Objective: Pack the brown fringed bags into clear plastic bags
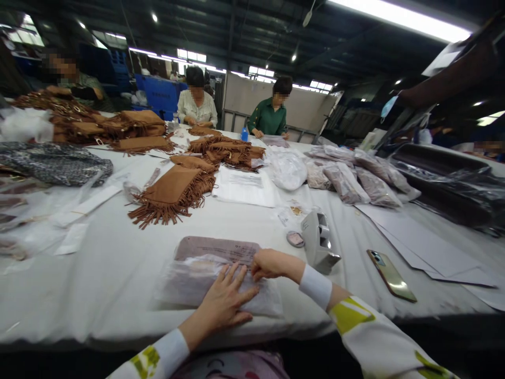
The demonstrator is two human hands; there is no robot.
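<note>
In front of me on the white-covered table lies a flat plastic bag (177, 284) with a brownish-mauve piece (213, 246) in it, printed with small dark text. My left hand (226, 297) rests on the bag with its fingers spread. At the bag's upper right, my right hand (268, 264) is closed, its fingers curled down at the plastic; what they pinch is hidden. A grey tape dispenser (319, 242) stands just right of my right hand, beside a small round disc (295, 239).
Brown fringed suede bags (169, 187) lie beyond, with more heaped at the left. Packed plastic bags (363, 179) pile up at the back right. A phone (390, 275) and white sheets (426, 247) lie to the right. Co-workers (270, 116) stand across the table.
</note>
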